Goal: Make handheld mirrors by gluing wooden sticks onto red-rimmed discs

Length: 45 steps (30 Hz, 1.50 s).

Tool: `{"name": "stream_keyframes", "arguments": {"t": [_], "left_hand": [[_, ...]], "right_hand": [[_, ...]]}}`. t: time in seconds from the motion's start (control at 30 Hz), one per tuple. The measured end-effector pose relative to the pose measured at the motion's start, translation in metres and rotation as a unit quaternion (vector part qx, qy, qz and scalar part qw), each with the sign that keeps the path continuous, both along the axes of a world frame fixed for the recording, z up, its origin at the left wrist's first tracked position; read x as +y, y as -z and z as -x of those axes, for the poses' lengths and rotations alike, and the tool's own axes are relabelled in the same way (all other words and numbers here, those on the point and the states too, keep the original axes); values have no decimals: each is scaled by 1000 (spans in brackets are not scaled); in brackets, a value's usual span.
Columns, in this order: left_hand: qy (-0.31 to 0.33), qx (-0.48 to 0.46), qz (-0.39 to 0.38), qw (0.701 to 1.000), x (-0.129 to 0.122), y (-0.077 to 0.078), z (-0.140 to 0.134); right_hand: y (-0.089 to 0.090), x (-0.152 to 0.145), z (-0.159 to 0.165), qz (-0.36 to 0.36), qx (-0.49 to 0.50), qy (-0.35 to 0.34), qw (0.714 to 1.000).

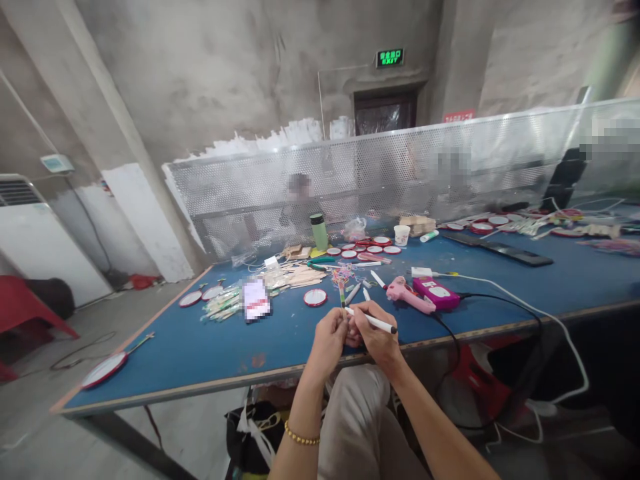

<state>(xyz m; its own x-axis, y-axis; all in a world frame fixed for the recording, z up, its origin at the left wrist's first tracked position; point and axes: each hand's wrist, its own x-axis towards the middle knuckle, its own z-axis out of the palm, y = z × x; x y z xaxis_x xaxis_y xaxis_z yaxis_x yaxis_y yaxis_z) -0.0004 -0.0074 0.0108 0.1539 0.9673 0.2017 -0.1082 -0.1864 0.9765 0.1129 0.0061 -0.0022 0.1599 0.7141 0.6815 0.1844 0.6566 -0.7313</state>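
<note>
My right hand [379, 337] is closed around a white marker [375, 320], its dark end pointing right and its other end toward my left hand. My left hand [330, 335] pinches a thin wooden stick [342, 293] with a green band, upright at the table's front edge. The two hands almost touch, and the marker's near end lies close to the stick. Just beyond are more markers [353, 293] and a loose pile of coloured bands [344, 272]. A round white disc with a red rim [315, 297] lies left of my hands.
A pink glue gun [410, 295] and a magenta box [436, 293] with cables lie to the right. Left are a phone [257, 300], painted sticks [223, 303] and plain wooden sticks [295, 274]. A green bottle [319, 232] and white cup [401, 235] stand behind, before a perforated screen [240, 193].
</note>
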Motion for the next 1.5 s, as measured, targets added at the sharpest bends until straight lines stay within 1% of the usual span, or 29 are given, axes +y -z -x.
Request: {"name": "stream_keyframes", "arguments": {"t": [0.1, 0.27, 0.47, 0.6, 0.73, 0.97, 1.27, 1.5], "left_hand": [[-6, 6, -9, 1000, 1, 3, 0], [-12, 23, -23, 999, 3, 6, 1], [-29, 52, -41, 997, 5, 10, 2], [-32, 71, -55, 995, 5, 11, 3], [-47, 101, -68, 991, 5, 10, 4], [-64, 129, -91, 985, 7, 12, 5], [-65, 130, -83, 986, 8, 14, 6], [-68, 119, -82, 987, 8, 14, 5]], "right_hand": [[0, 1, 0, -4, -5, -2, 1000], [3, 1, 0, 13, 5, -13, 1000], [3, 0, 1, 15, 4, -15, 1000], [2, 1, 1, 17, 4, -15, 1000], [2, 0, 1, 13, -1, -7, 1000], [2, 0, 2, 14, 3, -18, 1000], [-2, -3, 1, 7, -7, 2, 1000], [2, 0, 1, -6, -12, 10, 1000]]}}
